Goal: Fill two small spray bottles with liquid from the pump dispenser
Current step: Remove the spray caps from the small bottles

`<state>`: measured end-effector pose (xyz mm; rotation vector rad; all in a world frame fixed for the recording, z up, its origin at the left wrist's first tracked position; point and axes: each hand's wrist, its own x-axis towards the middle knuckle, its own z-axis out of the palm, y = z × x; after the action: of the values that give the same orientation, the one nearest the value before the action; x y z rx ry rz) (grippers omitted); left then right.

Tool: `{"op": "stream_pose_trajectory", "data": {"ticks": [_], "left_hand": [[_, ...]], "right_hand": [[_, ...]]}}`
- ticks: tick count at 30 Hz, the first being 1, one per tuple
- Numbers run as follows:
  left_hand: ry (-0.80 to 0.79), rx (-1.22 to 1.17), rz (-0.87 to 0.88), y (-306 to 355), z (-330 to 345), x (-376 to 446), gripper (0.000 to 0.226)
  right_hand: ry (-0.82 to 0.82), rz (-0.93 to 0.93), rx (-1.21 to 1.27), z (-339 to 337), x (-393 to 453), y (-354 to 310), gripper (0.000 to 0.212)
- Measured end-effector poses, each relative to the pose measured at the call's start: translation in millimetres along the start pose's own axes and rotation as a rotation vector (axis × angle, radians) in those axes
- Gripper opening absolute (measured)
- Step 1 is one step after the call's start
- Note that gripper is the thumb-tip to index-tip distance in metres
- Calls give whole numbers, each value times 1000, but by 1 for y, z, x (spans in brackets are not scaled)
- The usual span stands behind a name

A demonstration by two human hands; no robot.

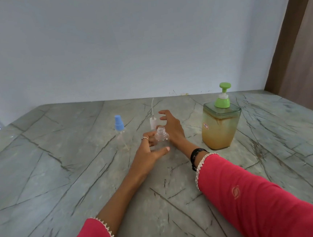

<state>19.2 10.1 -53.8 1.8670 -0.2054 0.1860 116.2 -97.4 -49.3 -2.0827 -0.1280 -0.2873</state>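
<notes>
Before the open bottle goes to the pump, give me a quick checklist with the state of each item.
1. Open bottle cap off: ok, bare threaded neck.
2. Left hand grip on it: ok, fingers and thumb around it.
3. Right hand free: ok, fingers spread, holding nothing.
4. Removed spray top out of the way: ok, lies behind the bottle.
5. Pump dispenser holds liquid: ok, yellowish liquid visible.
6. Blue-capped bottle opened: not ok, cap on.
</notes>
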Motion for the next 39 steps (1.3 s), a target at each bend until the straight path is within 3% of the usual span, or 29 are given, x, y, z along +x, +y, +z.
{"op": "stream_pose_trajectory", "data": {"ticks": [4,7,12,14,16,20,24,35,39], "left_hand": [[74,-114,79,4,-3,-3,44],[179,-31,223,6,-6,-5,42],[660,176,461,15,-15,-3,33],[846,219,398,16,-21,-1,44],[916,233,268,13,-28,2,56],[776,202,0,-4,-41,12,71],[700,186,-73,-16,-41,17,59],[661,210,241,4,-22,4,39],[604,368,409,10,-11,-2,39]], "right_hand": [[62,1,132,-14,-21,2,35],[119,-48,238,-26,-37,3,18],[165,-145,331,-43,-56,-9,11],[171,-202,321,-47,-59,-17,11],[182,-270,285,-49,-60,-26,10],[180,-348,245,-48,-62,-40,11],[174,-389,205,-45,-66,-46,13],[142,-402,204,-46,-78,-62,14],[55,-362,48,-47,-83,-74,40]]}}
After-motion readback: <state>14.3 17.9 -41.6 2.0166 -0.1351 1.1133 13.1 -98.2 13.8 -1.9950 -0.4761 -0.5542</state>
